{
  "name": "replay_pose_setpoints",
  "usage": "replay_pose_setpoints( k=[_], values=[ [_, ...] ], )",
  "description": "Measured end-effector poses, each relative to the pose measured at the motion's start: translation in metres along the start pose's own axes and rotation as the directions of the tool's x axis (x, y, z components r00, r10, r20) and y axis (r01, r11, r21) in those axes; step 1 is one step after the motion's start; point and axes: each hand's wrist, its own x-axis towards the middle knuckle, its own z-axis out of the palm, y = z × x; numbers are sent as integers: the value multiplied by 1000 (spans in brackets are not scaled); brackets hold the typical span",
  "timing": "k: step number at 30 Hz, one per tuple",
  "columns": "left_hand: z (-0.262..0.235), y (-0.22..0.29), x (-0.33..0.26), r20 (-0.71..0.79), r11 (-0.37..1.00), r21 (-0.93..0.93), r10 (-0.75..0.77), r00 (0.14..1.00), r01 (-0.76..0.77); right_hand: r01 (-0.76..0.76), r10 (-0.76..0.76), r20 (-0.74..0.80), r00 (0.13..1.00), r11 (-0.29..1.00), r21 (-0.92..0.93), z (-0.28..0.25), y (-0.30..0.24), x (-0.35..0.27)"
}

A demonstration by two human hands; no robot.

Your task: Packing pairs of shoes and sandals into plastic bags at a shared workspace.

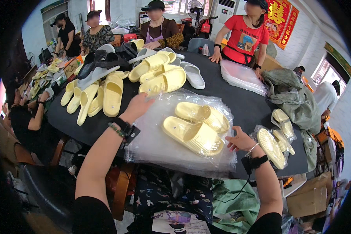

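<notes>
A pair of pale yellow slippers (193, 134) lies side by side in a clear plastic bag (222, 107), on top of a stack of flat clear bags (148, 146) at the table's near edge. My left hand (138, 106) is closed at the bag's upper left corner, its fingertips pinching the film near the loose slippers. At the bag's right end is my right hand (240, 140), thumb and fingers apart, beside the slippers' toe end. Bagged yellow slippers (271, 148) lie just right of it.
Loose yellow slippers (113, 95), with black and grey ones (193, 76), are heaped at the left and far middle of the black table (206, 95). Another bag stack (243, 78) lies far right, beside a grey-green sack (292, 93). A person in red (241, 35) stands across; several others work further left.
</notes>
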Motion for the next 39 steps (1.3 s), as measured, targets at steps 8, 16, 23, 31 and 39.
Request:
replay_pose_setpoints(
  k=[8,16,23,31,39],
  values=[
    [34,-12,30,85,1000,1,-12,996,12,84,-89,42,995,990,111,12,22,5],
    [-18,35,0,75,764,-635,-82,994,111,134,-123,-77,989,979,154,14,28,9],
    [-40,27,-41,269,557,-777,-127,955,292,179,-159,-175,972,978,105,14,33,19],
    [-47,32,-36,486,495,-698,-205,850,518,172,-87,-284,955,941,290,-1,28,42],
    [-36,32,-37,403,668,-638,-134,906,382,142,-33,-372,927,952,270,-6,21,79]
  ],
)
